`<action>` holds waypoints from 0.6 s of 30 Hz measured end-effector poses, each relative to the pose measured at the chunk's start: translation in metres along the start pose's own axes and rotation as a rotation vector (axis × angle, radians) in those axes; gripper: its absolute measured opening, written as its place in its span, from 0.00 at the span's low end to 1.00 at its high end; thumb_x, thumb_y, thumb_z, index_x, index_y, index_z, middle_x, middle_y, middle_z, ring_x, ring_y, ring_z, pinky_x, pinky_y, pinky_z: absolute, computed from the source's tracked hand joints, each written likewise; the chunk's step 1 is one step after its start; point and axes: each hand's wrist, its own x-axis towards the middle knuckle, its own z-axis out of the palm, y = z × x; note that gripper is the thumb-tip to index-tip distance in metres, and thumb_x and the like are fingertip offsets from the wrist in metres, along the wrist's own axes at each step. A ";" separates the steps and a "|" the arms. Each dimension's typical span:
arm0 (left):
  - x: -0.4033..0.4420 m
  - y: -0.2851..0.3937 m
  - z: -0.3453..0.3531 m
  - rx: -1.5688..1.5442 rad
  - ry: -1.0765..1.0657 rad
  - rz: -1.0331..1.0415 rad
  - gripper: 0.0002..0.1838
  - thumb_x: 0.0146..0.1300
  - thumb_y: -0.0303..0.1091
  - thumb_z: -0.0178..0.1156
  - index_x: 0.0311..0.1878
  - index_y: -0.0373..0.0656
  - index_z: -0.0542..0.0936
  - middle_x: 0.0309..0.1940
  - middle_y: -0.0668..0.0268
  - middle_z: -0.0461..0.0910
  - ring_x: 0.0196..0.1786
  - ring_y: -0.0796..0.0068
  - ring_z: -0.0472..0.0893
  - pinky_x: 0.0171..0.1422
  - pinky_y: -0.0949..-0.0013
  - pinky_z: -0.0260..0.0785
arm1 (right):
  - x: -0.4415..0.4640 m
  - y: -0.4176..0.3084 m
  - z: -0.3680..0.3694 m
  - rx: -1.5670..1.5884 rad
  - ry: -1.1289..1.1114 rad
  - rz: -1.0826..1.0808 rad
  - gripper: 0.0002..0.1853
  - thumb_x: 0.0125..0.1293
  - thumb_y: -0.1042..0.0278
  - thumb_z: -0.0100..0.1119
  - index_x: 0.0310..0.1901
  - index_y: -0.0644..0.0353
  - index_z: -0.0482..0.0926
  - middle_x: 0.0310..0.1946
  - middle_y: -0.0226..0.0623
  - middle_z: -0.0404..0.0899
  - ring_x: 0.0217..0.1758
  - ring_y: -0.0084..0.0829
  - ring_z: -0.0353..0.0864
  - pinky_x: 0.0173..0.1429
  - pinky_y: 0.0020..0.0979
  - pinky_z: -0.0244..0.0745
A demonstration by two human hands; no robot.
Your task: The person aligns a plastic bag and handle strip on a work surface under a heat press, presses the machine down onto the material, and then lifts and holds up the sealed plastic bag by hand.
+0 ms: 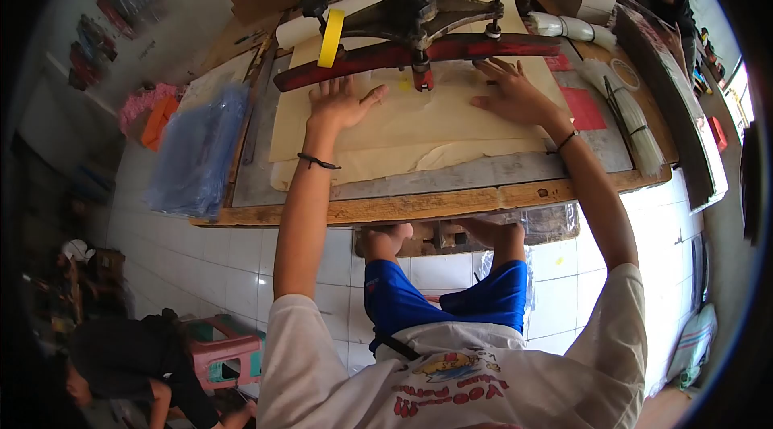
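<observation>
A cream sheet [386, 151] with a worn front edge lies on the grey work surface [403, 187]. Flat on its left part rests my left hand [342, 104], fingers spread, the fingertips close to a red bar. My right hand [515, 93] lies on the sheet's right part, also spread and holding nothing. Between and beyond both hands, the long red bar [483, 45] of a black press [415, 10] spans the sheet, with a red piece [423, 77] at its middle. A yellow tape roll [330, 38] hangs on the press at the left.
Clear plastic sheets [197, 151] hang over the table's left edge. Bundled plastic strips [632, 119] lie at the right, beside long stacked boards [672, 99]. One person [137, 356] bends near a stool [225, 352] at lower left; another [672, 2] is at upper right.
</observation>
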 end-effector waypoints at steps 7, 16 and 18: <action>0.004 -0.002 0.019 -0.141 0.259 0.089 0.59 0.67 0.82 0.40 0.83 0.37 0.53 0.83 0.47 0.53 0.85 0.46 0.51 0.83 0.34 0.40 | -0.008 -0.009 0.001 -0.066 0.017 0.039 0.42 0.70 0.38 0.62 0.77 0.58 0.66 0.77 0.45 0.67 0.85 0.51 0.52 0.86 0.62 0.38; 0.019 -0.012 0.021 -0.149 0.439 0.216 0.30 0.74 0.57 0.54 0.69 0.47 0.77 0.77 0.51 0.67 0.79 0.49 0.64 0.79 0.33 0.50 | -0.017 -0.023 -0.013 -0.079 -0.082 -0.029 0.36 0.74 0.41 0.58 0.75 0.56 0.69 0.77 0.50 0.66 0.84 0.55 0.52 0.87 0.60 0.39; 0.026 -0.018 0.028 -0.144 0.499 0.247 0.26 0.72 0.55 0.56 0.65 0.50 0.81 0.72 0.52 0.73 0.75 0.49 0.70 0.77 0.34 0.55 | -0.018 -0.022 -0.007 -0.089 -0.063 -0.042 0.36 0.74 0.41 0.58 0.75 0.55 0.69 0.77 0.53 0.66 0.84 0.56 0.52 0.87 0.61 0.39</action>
